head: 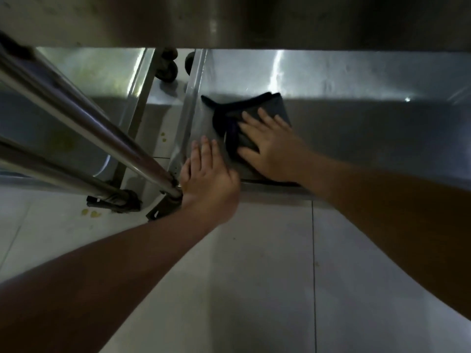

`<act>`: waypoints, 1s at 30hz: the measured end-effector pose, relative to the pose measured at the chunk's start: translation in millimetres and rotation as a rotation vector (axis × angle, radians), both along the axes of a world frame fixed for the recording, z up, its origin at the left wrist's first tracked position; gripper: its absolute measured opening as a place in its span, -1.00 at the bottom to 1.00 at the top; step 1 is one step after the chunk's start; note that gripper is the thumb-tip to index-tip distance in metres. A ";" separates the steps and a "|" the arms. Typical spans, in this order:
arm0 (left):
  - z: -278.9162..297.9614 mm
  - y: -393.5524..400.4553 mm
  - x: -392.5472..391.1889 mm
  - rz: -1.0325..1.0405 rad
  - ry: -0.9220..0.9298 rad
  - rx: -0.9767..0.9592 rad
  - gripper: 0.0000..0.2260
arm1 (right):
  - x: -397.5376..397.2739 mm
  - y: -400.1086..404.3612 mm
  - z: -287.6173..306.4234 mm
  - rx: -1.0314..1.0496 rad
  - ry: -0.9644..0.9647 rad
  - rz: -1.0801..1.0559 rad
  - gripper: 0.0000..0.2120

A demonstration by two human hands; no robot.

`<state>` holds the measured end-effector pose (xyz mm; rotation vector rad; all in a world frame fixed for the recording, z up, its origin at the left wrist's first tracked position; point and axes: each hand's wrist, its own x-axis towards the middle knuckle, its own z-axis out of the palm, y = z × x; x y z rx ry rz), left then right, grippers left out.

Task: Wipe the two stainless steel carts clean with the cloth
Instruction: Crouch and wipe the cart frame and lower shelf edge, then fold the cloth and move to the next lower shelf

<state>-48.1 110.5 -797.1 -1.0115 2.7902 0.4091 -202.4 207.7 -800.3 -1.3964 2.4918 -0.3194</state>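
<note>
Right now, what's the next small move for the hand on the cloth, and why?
Probably slide the right hand and dark cloth rightward along the lower shelf: it lies flat on the cloth at the shelf's left end, beside the left hand.

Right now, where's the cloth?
In the head view, the cloth lies on the right cart's lower shelf near its left edge, under the flat right hand; the left hand rests beside it.

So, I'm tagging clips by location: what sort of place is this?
Likely a commercial kitchen or back room: two steel carts on casters, tiled floor, right hand pressing a cloth.
</note>
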 end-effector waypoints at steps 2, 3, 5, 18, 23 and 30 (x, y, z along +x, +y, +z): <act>0.2 -3.3 -0.1 0.003 0.007 0.020 -0.38 | 7.8 27.0 -1.1 0.041 -0.023 0.060 -0.27; -0.3 -5.8 -1.1 0.006 0.010 0.045 -0.39 | 9.1 39.1 -0.4 0.062 -0.034 0.080 -0.27; -0.1 -10.8 -3.0 0.019 0.017 0.099 -0.40 | 13.0 58.9 2.9 0.083 -0.043 0.120 -0.27; 37.9 -9.6 -10.3 -0.002 -0.084 0.136 -0.39 | 48.4 134.3 27.0 -0.057 -0.058 0.093 -0.43; 61.9 35.7 2.0 -0.071 -0.020 0.129 -0.43 | 52.1 169.2 70.6 0.090 -0.230 -0.101 -0.45; 149.0 114.8 63.2 -0.252 -0.387 0.234 -0.48 | 116.9 279.4 143.2 0.417 -0.629 -0.457 -0.70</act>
